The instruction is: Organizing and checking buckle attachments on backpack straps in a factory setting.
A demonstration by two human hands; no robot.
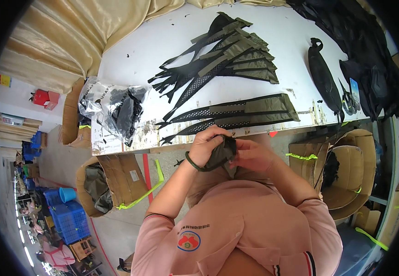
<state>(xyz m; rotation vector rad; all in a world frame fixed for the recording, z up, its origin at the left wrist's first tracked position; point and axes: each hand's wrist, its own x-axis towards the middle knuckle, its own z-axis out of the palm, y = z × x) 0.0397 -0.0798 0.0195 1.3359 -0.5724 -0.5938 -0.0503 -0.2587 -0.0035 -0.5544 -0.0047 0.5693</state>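
Note:
Over my lap, just off the table's near edge, I hold a bunched dark olive and black fabric piece in both hands. My left hand, with a dark green bangle at its wrist, is closed on the fabric's left side. My right hand grips its right edge between thumb and fingers; part of that grip is hidden. On the table beyond lie two flat strips of olive cloth and black mesh. Farther back, several similar strips are fanned out in an overlapping pile.
A clear plastic bag of black parts sits on the white table at left. A black pouch, scissors and heaped black fabric are at right. Cardboard boxes flank me below; gold curtain hangs behind.

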